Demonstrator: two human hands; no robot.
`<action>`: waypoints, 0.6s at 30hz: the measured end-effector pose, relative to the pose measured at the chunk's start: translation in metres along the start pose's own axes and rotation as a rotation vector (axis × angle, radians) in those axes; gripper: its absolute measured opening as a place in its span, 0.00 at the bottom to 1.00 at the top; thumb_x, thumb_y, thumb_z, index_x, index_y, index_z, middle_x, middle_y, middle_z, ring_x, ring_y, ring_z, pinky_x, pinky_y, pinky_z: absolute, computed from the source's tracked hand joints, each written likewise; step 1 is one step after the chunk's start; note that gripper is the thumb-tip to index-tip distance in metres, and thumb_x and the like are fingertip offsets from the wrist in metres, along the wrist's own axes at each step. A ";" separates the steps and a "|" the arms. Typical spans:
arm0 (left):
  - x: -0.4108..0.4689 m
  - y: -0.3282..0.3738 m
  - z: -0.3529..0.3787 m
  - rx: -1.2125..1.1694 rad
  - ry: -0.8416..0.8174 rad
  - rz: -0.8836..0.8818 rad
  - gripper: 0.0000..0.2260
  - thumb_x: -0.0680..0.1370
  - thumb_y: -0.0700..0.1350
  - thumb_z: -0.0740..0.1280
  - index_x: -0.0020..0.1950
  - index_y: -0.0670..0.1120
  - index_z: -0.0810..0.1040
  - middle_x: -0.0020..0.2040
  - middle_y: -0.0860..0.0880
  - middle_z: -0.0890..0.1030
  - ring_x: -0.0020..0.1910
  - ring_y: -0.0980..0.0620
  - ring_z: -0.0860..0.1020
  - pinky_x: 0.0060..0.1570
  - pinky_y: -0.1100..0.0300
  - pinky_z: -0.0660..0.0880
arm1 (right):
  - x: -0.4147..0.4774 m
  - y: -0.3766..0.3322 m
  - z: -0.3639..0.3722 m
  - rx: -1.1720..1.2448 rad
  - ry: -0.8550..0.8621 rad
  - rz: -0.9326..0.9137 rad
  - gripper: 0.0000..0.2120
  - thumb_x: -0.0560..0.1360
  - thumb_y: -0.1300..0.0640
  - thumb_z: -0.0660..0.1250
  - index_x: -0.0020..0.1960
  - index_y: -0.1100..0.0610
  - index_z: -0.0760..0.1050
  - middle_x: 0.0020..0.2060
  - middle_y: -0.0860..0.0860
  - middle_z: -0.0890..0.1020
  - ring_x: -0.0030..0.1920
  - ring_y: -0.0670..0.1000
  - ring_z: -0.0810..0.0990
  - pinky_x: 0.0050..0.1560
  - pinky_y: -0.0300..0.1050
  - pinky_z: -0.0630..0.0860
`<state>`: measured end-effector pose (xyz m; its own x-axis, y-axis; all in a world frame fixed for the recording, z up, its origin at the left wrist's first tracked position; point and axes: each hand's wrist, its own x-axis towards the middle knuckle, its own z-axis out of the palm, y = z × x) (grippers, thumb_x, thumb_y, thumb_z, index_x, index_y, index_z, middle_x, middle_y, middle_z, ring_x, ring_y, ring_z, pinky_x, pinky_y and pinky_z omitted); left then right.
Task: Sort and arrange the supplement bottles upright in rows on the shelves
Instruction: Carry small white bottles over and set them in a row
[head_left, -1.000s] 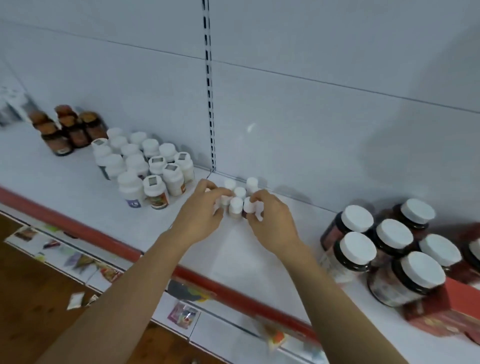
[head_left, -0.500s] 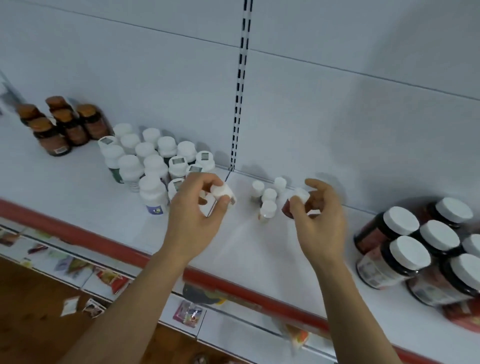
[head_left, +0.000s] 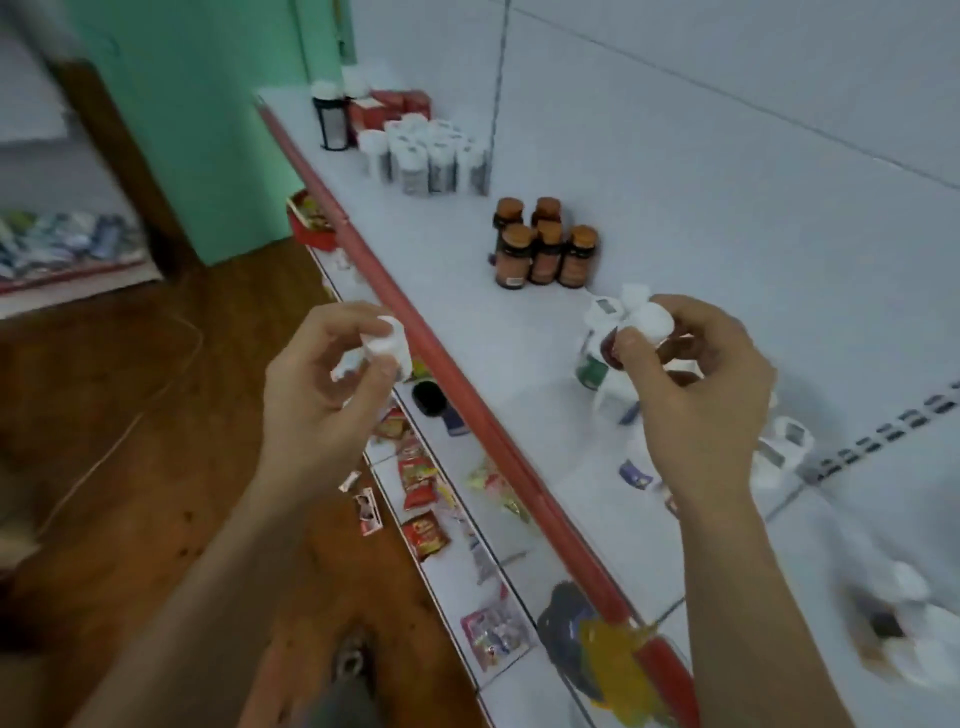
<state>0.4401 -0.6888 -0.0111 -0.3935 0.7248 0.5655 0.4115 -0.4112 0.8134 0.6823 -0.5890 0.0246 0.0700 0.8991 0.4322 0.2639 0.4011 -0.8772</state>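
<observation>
A second ago both hands were down among the little cluster on the shelf (head_left: 519, 353). Now each has lifted one clear, and the person's head has swung left along the run of shelving. The left hand (head_left: 322, 395) pinches a small white bottle (head_left: 385, 342) between thumb and fingertips. It has drifted out past the red front edge (head_left: 457, 384), so it hangs over the lower shelf (head_left: 457, 582) and the snack packets (head_left: 421, 483), not over the top one. The right hand (head_left: 701, 384) is curled round a white-capped bottle with a dark red body (head_left: 652, 325), tipped on its side above the shelf and just in front of the white-capped bottles (head_left: 597, 319) standing there.

I'd say both bottles are being carried to a new spot further left — nothing is set down yet.

For room, bare shelf shows in front of the amber bottles (head_left: 545, 249), and between them and the far white group (head_left: 431, 156). The back panel (head_left: 727, 156) closes off the rear. The red lip is the edge to mind, since a bottle let go from the left hand would drop below.
</observation>
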 end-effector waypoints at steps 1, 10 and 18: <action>0.005 -0.009 -0.017 0.013 0.027 -0.024 0.07 0.80 0.33 0.68 0.57 0.38 0.76 0.57 0.43 0.79 0.55 0.39 0.79 0.49 0.38 0.81 | 0.004 0.000 0.025 0.004 -0.054 -0.007 0.11 0.72 0.56 0.75 0.53 0.49 0.81 0.51 0.50 0.82 0.43 0.46 0.81 0.39 0.41 0.77; 0.088 -0.108 -0.189 0.147 0.244 -0.129 0.08 0.78 0.34 0.70 0.57 0.41 0.78 0.57 0.48 0.81 0.57 0.46 0.81 0.53 0.41 0.81 | 0.037 -0.010 0.271 0.015 -0.307 -0.034 0.11 0.73 0.53 0.76 0.53 0.45 0.79 0.51 0.48 0.82 0.51 0.47 0.81 0.43 0.41 0.78; 0.209 -0.172 -0.309 0.238 0.245 -0.157 0.09 0.79 0.37 0.70 0.59 0.43 0.79 0.56 0.49 0.81 0.57 0.49 0.80 0.52 0.62 0.80 | 0.076 -0.040 0.455 0.037 -0.364 0.002 0.10 0.72 0.53 0.76 0.51 0.46 0.80 0.50 0.50 0.82 0.49 0.47 0.81 0.47 0.46 0.79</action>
<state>0.0332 -0.6373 0.0089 -0.6404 0.6031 0.4755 0.4984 -0.1447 0.8548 0.2390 -0.4564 -0.0024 -0.2779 0.9008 0.3336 0.2290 0.3994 -0.8877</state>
